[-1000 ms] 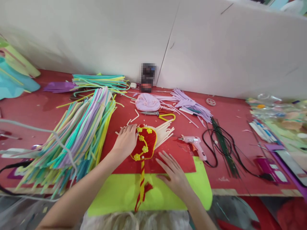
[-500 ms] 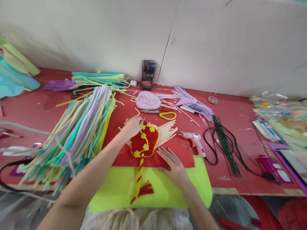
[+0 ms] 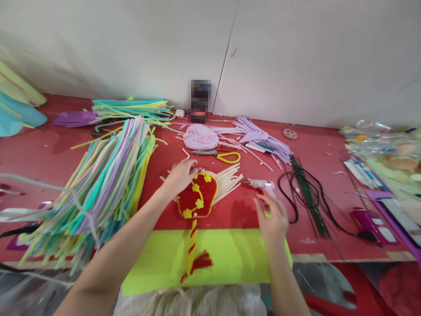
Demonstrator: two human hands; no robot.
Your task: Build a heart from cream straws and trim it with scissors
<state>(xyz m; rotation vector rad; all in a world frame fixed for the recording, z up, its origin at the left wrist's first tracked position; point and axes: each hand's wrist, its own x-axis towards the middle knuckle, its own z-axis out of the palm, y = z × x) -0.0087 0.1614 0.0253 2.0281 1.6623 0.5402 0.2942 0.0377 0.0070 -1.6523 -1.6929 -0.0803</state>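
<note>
Both grips are hard to make out: the left hand (image 3: 180, 177) seemingly steadies the red fan (image 3: 208, 197) under its fingers, while the right hand (image 3: 275, 219) is by the pink glue gun (image 3: 263, 184) just ahead, probably a pickup step wanting a secure hold.

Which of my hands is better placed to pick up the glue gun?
Probably your right hand: its fingers are right by the glue gun. Your left hand is farther off, at the fan's upper left edge.
</note>
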